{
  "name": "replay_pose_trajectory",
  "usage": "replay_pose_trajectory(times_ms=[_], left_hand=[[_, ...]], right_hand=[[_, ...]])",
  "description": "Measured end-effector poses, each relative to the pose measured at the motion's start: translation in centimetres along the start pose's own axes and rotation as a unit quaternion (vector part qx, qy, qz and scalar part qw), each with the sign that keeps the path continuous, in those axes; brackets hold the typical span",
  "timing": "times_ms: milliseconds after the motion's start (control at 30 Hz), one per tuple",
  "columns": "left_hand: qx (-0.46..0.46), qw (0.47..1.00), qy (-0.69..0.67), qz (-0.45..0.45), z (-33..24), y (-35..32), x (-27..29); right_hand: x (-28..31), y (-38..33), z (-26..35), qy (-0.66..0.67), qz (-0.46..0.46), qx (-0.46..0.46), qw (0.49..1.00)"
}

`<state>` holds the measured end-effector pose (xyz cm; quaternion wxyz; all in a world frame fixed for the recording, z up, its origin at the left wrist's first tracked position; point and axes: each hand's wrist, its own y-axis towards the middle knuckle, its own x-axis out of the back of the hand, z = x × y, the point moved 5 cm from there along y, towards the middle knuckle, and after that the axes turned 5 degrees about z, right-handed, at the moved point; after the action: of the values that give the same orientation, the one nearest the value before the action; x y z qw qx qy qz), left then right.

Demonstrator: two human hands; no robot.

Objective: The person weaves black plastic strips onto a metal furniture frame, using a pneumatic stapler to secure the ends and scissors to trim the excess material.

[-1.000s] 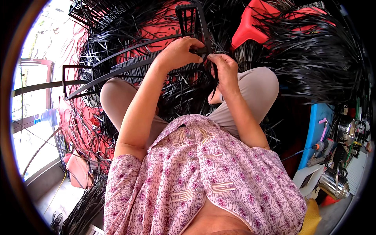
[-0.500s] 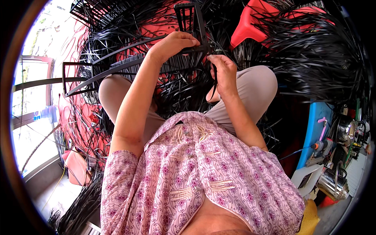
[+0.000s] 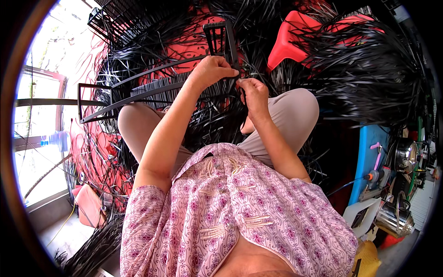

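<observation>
A black rectangular frame extends from my left across in front of my knees, with rows of dark strips wound along its middle. My left hand is closed over the frame's right-hand end, thumb pointing right along the corner. Just beside that thumb, my right hand pinches a thin black plastic strip close to the corner. The fingertips of both hands nearly meet. The strip's far end is hard to follow among the dark strips behind it.
Heaps of loose black strips lie around me, some over a red plastic stool. Another black frame stands at the far left. A pink bag is at left; a blue board and metal pots at right.
My right hand has moved left, nearer to my left thumb. Frame and left hand sit slightly lower in view, and the whole view has shifted a little.
</observation>
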<state>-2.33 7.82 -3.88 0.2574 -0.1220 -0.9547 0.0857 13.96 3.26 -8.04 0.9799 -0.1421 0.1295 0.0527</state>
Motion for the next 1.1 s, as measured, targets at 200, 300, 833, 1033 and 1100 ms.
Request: replay_pose_trajectory(times_ms=[200, 300, 833, 1033, 1100], left_hand=[[0.013, 0.999, 0.035, -0.02, -0.2, -0.1, -0.2], [0.02, 0.998, 0.055, -0.002, 0.2, -0.1, -0.5], [0.055, 0.989, 0.128, -0.05, -2.6, -1.3, -0.2], [-0.004, 0.994, 0.085, -0.068, -2.3, -1.1, -0.2], [-0.004, 0.995, 0.075, -0.067, -2.4, -1.4, -0.4]], right_hand=[[-0.3, -0.5, 0.8, -0.012, -0.007, 0.001, 1.0], [-0.1, -0.7, 0.4, -0.074, -0.008, 0.028, 0.997], [-0.2, -0.1, -0.7, -0.026, 0.007, 0.036, 0.999], [-0.3, -0.1, -0.4, 0.01, 0.004, 0.011, 1.0], [-0.3, -0.1, -0.5, 0.013, 0.002, 0.005, 1.0]])
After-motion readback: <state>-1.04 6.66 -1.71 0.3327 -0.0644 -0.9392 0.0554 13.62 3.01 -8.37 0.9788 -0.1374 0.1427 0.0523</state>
